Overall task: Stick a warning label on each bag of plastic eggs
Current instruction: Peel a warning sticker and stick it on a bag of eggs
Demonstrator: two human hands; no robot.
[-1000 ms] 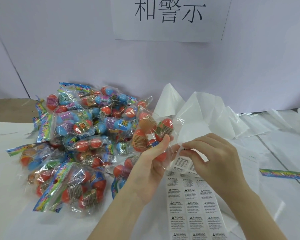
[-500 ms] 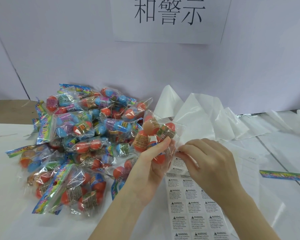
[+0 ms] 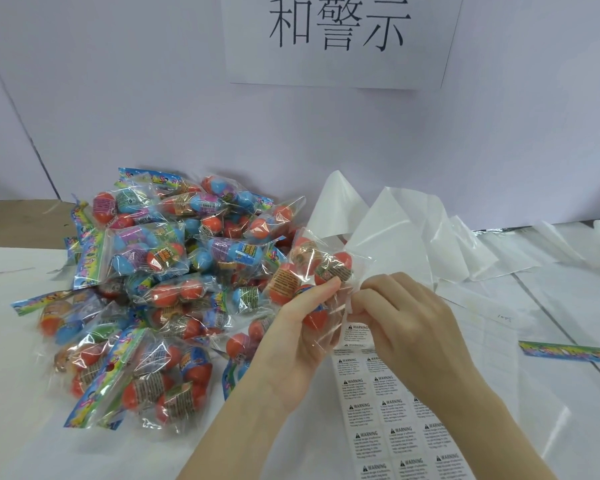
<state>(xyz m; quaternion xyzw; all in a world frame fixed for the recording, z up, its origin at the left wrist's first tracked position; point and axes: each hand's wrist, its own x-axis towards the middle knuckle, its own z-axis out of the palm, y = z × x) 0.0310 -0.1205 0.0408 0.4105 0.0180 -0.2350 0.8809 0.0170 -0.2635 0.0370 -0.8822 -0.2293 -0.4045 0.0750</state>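
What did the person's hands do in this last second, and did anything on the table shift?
The right hand, pinching a peeled white warning label, moved left to meet the clear bag of orange plastic eggs that the left hand grips; the label now hangs against the bag's lower edge. Both grips stayed as they were. The pile of bagged eggs, the sheet of warning labels and the crumpled white backing paper stayed put.

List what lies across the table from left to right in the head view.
Pile of egg bags → left hand gripping one bag of eggs → right hand pinching a warning label → crumpled backing sheets → loose colourful header strip.
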